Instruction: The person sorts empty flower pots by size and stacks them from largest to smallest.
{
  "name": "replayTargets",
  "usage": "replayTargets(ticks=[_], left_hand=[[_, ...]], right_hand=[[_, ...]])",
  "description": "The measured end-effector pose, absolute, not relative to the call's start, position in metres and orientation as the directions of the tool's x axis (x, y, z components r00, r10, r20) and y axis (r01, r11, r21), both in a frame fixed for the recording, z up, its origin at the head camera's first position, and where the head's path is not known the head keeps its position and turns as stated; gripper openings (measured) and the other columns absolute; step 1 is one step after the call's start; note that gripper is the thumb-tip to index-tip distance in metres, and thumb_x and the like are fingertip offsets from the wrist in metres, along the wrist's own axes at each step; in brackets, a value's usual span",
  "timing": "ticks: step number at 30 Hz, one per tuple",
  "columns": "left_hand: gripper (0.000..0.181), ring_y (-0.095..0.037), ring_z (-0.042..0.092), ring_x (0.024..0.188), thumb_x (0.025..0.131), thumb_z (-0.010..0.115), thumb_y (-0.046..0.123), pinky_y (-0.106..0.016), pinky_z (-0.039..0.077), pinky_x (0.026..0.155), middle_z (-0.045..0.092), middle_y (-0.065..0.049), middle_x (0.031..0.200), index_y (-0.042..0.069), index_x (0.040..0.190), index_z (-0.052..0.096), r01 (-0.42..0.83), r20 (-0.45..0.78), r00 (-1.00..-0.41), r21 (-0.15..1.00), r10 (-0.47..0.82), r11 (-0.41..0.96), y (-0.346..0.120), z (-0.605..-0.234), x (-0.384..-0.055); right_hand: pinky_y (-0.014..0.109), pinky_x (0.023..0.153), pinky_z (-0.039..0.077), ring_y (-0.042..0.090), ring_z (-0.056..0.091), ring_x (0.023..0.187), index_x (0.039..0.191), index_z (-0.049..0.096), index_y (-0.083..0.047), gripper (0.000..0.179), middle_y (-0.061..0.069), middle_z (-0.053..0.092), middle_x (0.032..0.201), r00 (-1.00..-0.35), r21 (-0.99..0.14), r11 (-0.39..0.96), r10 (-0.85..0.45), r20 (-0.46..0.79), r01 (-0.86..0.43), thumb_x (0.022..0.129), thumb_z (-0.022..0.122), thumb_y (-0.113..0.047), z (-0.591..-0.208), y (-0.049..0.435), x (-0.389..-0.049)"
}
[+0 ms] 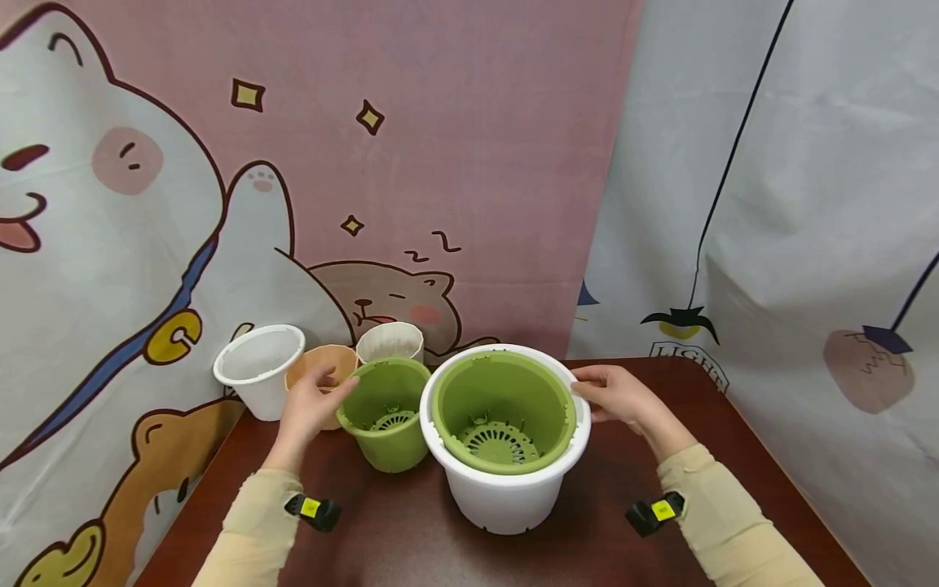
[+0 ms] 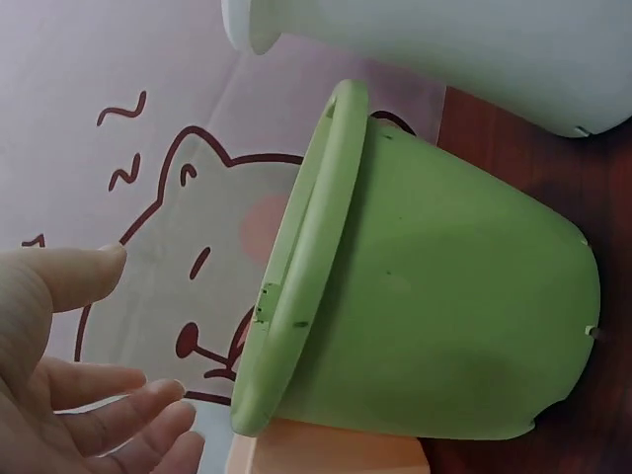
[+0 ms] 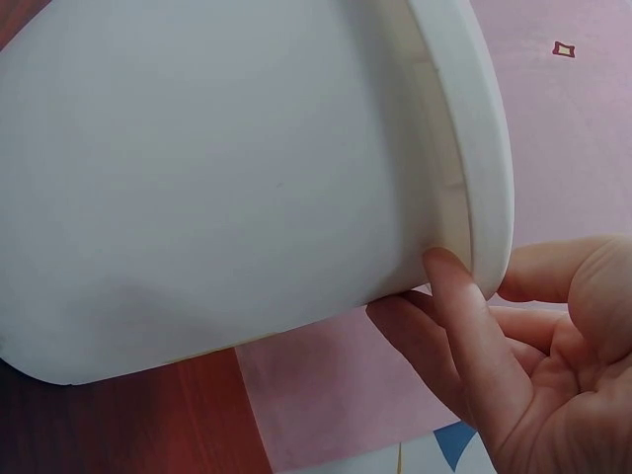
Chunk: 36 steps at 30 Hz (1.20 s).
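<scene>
Right grip (image 1: 614,397) pinches white pot (image 1: 502,499); left grip (image 1: 310,408) holds nothing

Nearest on the counter (image 1: 367,538) stands the white pot, an inner green pot (image 1: 499,399) nested within; the right wrist view shows fingers under its rim. Farther left stands the small green pot (image 1: 396,452). Head-on, the left grip seems to meet its rim; the left wrist view shows loose fingers apart from it, and a gap between both pots. Beyond: one far white pot (image 1: 267,399), one orange pot (image 1: 341,355), one cream pot (image 1: 389,338). Six altogether. Bare counter runs near and right, to the right edge.
</scene>
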<state>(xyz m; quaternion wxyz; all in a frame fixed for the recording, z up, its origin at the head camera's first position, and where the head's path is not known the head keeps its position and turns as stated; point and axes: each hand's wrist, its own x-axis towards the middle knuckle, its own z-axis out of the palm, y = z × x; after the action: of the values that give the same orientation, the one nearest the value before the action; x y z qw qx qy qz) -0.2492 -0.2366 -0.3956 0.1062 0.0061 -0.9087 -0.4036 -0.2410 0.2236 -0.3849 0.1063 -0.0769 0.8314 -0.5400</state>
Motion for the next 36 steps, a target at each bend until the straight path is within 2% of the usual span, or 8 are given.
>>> replayTargets(ticks=[6, 12, 18, 23, 27, 30, 36], left_hand=[[0.07, -0.046, 0.055, 0.117, 0.095, 0.066, 0.038, -0.052, 0.047, 0.097, 0.055, -0.035, 0.128, -0.012, 0.139, 0.045, -0.006, 0.099, -0.987, 0.769, -0.129, 0.639, -0.241, -0.396, -0.249], [0.072, -0.047, 0.053, 0.12, 0.095, 0.065, 0.038, -0.054, 0.047, 0.096, 0.052, -0.037, 0.131, -0.013, 0.14, 0.043, -0.036, 0.064, -0.989, 0.773, -0.135, 0.633, -0.247, -0.401, -0.25], [0.071, -0.046, 0.058, 0.111, 0.095, 0.065, 0.034, -0.046, 0.056, 0.083, 0.051, -0.039, 0.13, -0.015, 0.14, 0.04, -0.085, 0.001, -0.99, 0.799, -0.142, 0.595, -0.25, -0.41, -0.253], [0.071, -0.039, 0.061, 0.105, 0.095, 0.065, 0.03, -0.038, 0.06, 0.074, 0.046, -0.038, 0.134, -0.017, 0.141, 0.037, -0.141, -0.074, -0.987, 0.838, -0.146, 0.527, -0.25, -0.416, -0.257], [0.068, -0.028, 0.067, 0.087, 0.096, 0.064, 0.027, -0.036, 0.06, 0.067, 0.045, -0.04, 0.135, -0.017, 0.141, 0.036, -0.161, -0.103, -0.984, 0.859, -0.145, 0.486, -0.248, -0.419, -0.258], [0.066, -0.021, 0.067, 0.077, 0.097, 0.062, 0.024, -0.036, 0.06, 0.065, 0.046, -0.039, 0.135, -0.016, 0.142, 0.035, -0.182, -0.127, -0.981, 0.868, -0.147, 0.462, -0.247, -0.421, -0.259], [0.062, -0.023, 0.067, 0.08, 0.099, 0.058, 0.016, -0.042, 0.06, 0.071, 0.043, -0.038, 0.136, -0.018, 0.143, 0.03, -0.203, -0.17, -0.978, 0.913, -0.122, 0.354, -0.247, -0.424, -0.259]], right_hand=[[0.038, 0.071, 0.06, 0.021, 0.069, 0.083, 0.136, 0.05, 0.012, 0.044, 0.023, 0.065, 0.114, -0.967, -0.915, 0.404, -0.236, -0.097, -0.007, 0.099, 0.059, -0.01, -0.386, 0.224, -0.243], [0.038, 0.071, 0.06, 0.021, 0.069, 0.082, 0.135, 0.051, 0.012, 0.043, 0.022, 0.066, 0.113, -0.967, -0.915, 0.403, -0.237, -0.096, -0.008, 0.099, 0.059, -0.011, -0.386, 0.225, -0.243], [0.037, 0.07, 0.06, 0.02, 0.069, 0.082, 0.135, 0.051, 0.012, 0.043, 0.021, 0.066, 0.112, -0.966, -0.917, 0.399, -0.24, -0.093, -0.011, 0.099, 0.059, -0.01, -0.386, 0.224, -0.243], [0.037, 0.07, 0.06, 0.02, 0.069, 0.082, 0.135, 0.051, 0.012, 0.043, 0.021, 0.066, 0.112, -0.967, -0.915, 0.404, -0.24, -0.086, -0.019, 0.099, 0.059, -0.011, -0.384, 0.223, -0.241], [0.038, 0.069, 0.061, 0.021, 0.069, 0.082, 0.135, 0.051, 0.013, 0.043, 0.022, 0.066, 0.112, -0.967, -0.916, 0.4, -0.242, -0.086, -0.018, 0.099, 0.059, -0.01, -0.384, 0.223, -0.24], [0.038, 0.07, 0.061, 0.021, 0.069, 0.083, 0.136, 0.05, 0.013, 0.044, 0.022, 0.066, 0.112, -0.966, -0.917, 0.398, -0.243, -0.088, -0.017, 0.099, 0.059, -0.01, -0.384, 0.223, -0.24], [0.039, 0.07, 0.061, 0.021, 0.069, 0.083, 0.136, 0.049, 0.013, 0.045, 0.022, 0.066, 0.113, -0.966, -0.92, 0.393, -0.243, -0.09, -0.013, 0.099, 0.059, -0.01, -0.386, 0.224, -0.241]])
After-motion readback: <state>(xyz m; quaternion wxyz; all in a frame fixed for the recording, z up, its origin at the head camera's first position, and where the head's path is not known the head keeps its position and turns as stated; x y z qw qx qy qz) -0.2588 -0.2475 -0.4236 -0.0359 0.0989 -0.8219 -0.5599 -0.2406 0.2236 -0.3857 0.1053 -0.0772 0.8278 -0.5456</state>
